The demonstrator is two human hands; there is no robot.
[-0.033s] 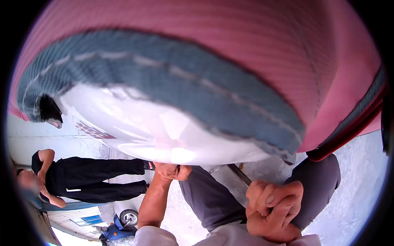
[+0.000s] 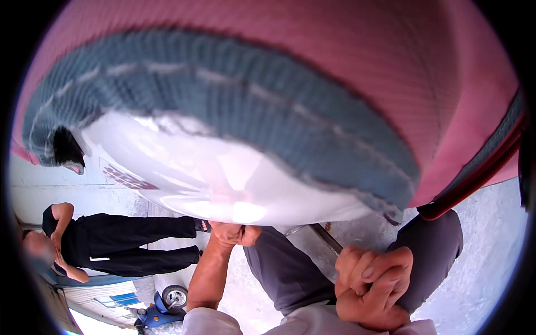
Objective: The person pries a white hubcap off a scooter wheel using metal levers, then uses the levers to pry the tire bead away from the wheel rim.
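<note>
A glossy white curved panel [image 2: 223, 167] fills the middle of the view. Over it hangs a pink fabric cover [image 2: 335, 33] with a stitched teal edge band [image 2: 234, 95]. At the panel's lower edge my left hand [image 2: 237, 233] is closed, its fingers curled; whatever it grips is hidden. My right hand [image 2: 374, 282] makes a fist farther right, between my knees. The end of a slim dark metal bar [image 2: 326, 237] runs into its fingers. The bar's other end disappears under the panel, so its kind does not show.
A person in black [image 2: 134, 240] stands at the left with both hands near the chest. Beyond is a blue vehicle [image 2: 156, 315] with a wheel [image 2: 175, 296]. My knees in dark trousers [image 2: 285, 268] flank the work over a pale floor [image 2: 474, 262]. A red zip [image 2: 474, 192] edges the cover.
The teal edge band and the pink cloth above it have shifted slightly upward. Both hands, the metal bar and the standing person stay where they were.
</note>
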